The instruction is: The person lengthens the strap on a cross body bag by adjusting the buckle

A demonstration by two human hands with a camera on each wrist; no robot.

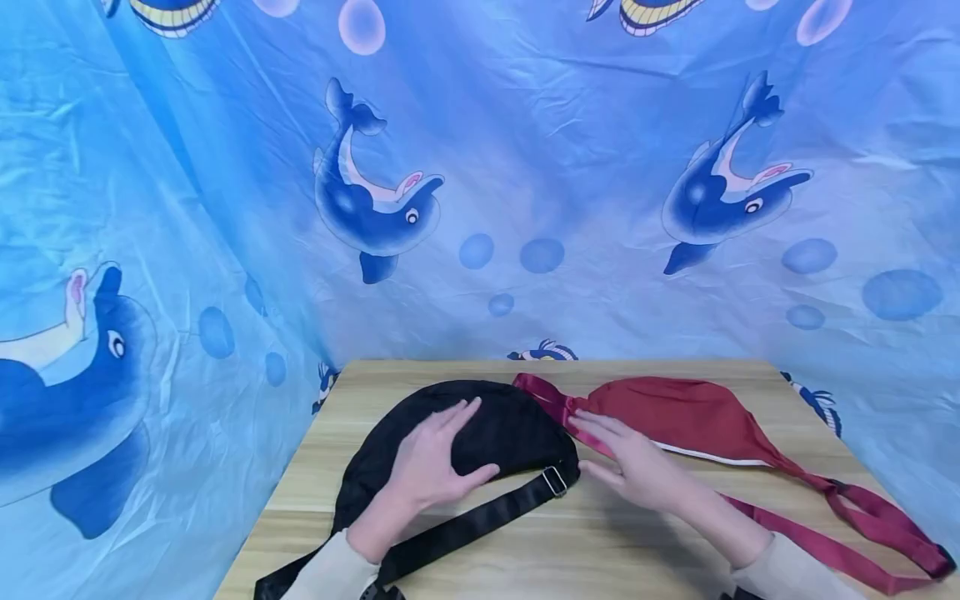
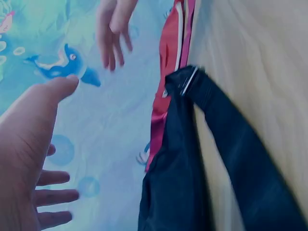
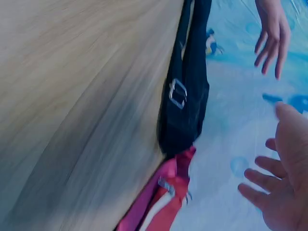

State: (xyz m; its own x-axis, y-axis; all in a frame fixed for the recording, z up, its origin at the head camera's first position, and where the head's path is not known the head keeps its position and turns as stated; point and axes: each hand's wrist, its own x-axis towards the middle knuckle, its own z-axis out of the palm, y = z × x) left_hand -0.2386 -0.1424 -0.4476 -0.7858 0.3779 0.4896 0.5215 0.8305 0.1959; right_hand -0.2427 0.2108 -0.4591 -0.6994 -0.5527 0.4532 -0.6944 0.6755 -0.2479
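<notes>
A black waist bag [image 1: 495, 425] lies on the left half of the wooden table, its strap and metal buckle [image 1: 554, 481] toward the front. To its right is a red waist bag [image 1: 675, 417] with a white edge and a shiny crimson strap [image 1: 817, 542]. My left hand [image 1: 431, 458] hovers above the black bag, fingers extended and thumb apart. Over the gap between the bags, my right hand [image 1: 637, 467] has its fingers stretched toward the left. Both wrist views show space between the hands and the bags; neither hand holds anything.
The wooden table [image 1: 570, 550] ends at a blue curtain [image 1: 480, 167] printed with dolphins, which hangs behind it and along the sides. One end of the crimson strap reaches the table's right edge. The black strap [image 1: 472, 525] runs toward the front left.
</notes>
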